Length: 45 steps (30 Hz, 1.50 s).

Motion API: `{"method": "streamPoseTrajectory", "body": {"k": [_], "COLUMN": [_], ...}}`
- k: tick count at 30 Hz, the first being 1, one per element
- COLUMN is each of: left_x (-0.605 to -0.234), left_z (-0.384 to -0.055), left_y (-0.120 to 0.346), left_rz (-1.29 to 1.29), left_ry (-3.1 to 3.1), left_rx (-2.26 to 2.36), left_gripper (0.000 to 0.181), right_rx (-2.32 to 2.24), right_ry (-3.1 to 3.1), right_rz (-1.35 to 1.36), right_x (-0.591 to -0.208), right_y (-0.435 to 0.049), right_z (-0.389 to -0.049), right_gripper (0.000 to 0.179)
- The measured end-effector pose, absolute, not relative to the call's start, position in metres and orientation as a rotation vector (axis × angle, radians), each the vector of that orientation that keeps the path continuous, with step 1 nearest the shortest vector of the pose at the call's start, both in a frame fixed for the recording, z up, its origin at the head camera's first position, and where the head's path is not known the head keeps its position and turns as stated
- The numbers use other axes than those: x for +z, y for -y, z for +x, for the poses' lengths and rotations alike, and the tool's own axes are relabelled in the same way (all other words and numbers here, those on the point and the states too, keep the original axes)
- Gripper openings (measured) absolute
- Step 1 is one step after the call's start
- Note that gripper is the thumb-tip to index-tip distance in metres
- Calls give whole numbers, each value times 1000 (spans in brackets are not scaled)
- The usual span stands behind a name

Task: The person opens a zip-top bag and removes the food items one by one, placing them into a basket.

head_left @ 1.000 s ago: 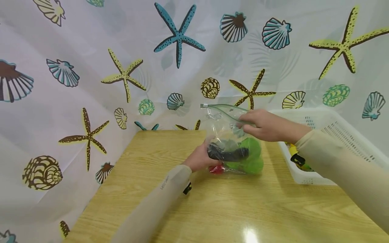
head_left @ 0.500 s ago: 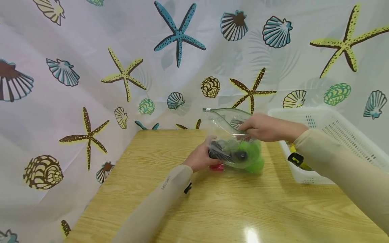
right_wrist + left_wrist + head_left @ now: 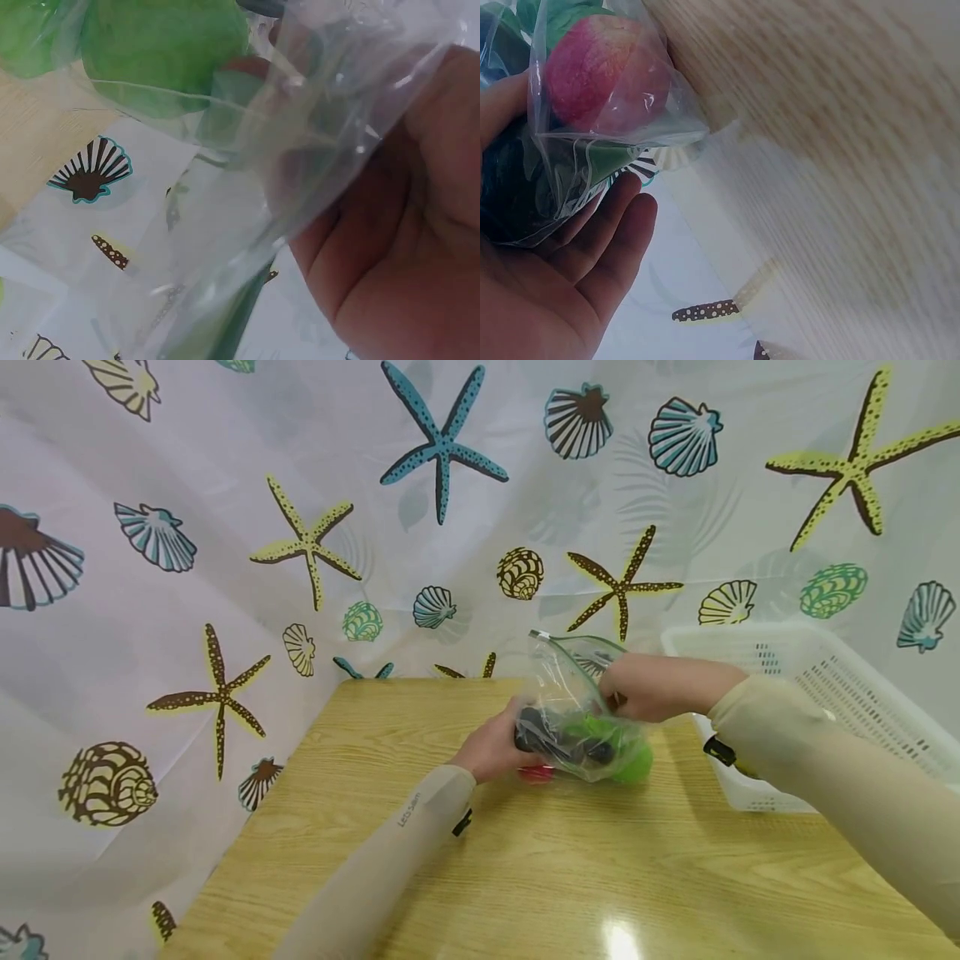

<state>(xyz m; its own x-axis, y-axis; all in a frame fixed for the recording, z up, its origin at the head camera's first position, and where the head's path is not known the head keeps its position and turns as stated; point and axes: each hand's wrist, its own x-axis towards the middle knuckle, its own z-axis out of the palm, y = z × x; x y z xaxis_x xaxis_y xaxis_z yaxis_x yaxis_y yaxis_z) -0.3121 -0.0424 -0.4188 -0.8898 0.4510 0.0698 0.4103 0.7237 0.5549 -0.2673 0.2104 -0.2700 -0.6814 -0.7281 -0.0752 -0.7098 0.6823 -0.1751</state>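
Note:
A clear zip bag (image 3: 558,681) with a green-edged mouth leans on the table, holding a long black object (image 3: 534,732), bright green rounded things (image 3: 633,764) and a round red fruit (image 3: 536,773). The fruit (image 3: 604,75) looks like an apple or peach in the left wrist view. My left hand (image 3: 491,747) grips the bag's lower left side, thumb in front and fingers behind. My right hand (image 3: 645,687) reaches down into the mouth. In the right wrist view plastic covers its fingers, near a green lobe (image 3: 165,52); whether they hold anything is hidden.
A white perforated plastic basket (image 3: 765,797) stands at the right, partly behind my right forearm. The wooden table (image 3: 375,727) ends at a white curtain (image 3: 465,560) printed with shells and starfish, hanging at the back and left.
My right hand has moved lower, from the bag's rim into its mouth. The bag's top has sunk and its slider end shifted right. My left hand keeps its grip.

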Motion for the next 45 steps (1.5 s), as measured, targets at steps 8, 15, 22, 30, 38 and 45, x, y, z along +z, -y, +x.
{"method": "streamPoseTrajectory", "body": {"k": [8, 15, 22, 30, 38, 45], "left_x": [-418, -418, -419, -417, -414, -414], "left_z": [-311, -312, -312, -313, -313, -312], "left_y": [42, 41, 39, 40, 39, 40], "left_rz": [714, 688, 695, 696, 681, 682], "left_ry": [-2848, -2842, -2835, -2825, -2816, -2814], "left_rx": [894, 891, 886, 901, 896, 914], "left_gripper": [91, 93, 90, 88, 88, 86], "right_rx": [65, 226, 396, 415, 418, 291], "right_ry": [-2848, -2940, -2988, -3063, -3097, -3065], "right_rz": [-1056, -994, -1002, -1124, -1117, -1120], "right_x": [-277, -286, -299, -305, -311, -312], "right_y": [-201, -194, -197, -202, -204, -207], "right_z": [-263, -262, -267, -271, -275, -278], "right_gripper": [28, 17, 15, 15, 18, 14]}}
